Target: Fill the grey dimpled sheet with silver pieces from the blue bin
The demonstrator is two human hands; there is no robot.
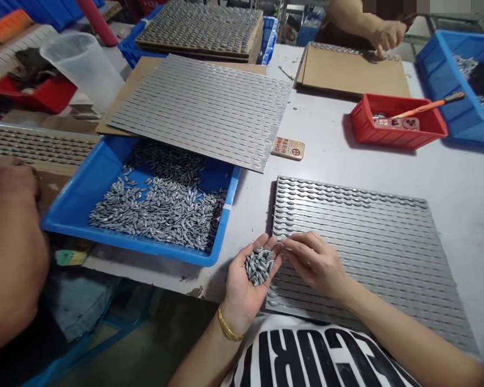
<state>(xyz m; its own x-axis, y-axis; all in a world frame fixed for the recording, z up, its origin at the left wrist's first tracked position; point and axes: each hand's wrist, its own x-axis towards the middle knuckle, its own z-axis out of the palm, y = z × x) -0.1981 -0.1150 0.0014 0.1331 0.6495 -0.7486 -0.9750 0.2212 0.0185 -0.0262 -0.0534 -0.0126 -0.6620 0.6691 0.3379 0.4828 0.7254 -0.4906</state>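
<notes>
Grey worktable (460, 177), stacked with ridged metal plates. Left hand (242, 290) is held palm up, fingers slightly curled, cradling a heap of grey oval metal pieces (258, 266). Right hand (317, 263) is positioned just beside it, above a ridged metal plate (371, 247), with fingertips (286, 243) pinched together; whether a piece is grasped cannot be told. More pieces are piled in a blue tray (125, 243) to the left. Co-worker's hand (385, 37) is seen resting on a cardboard-backed plate (353, 72) across the table.
</notes>
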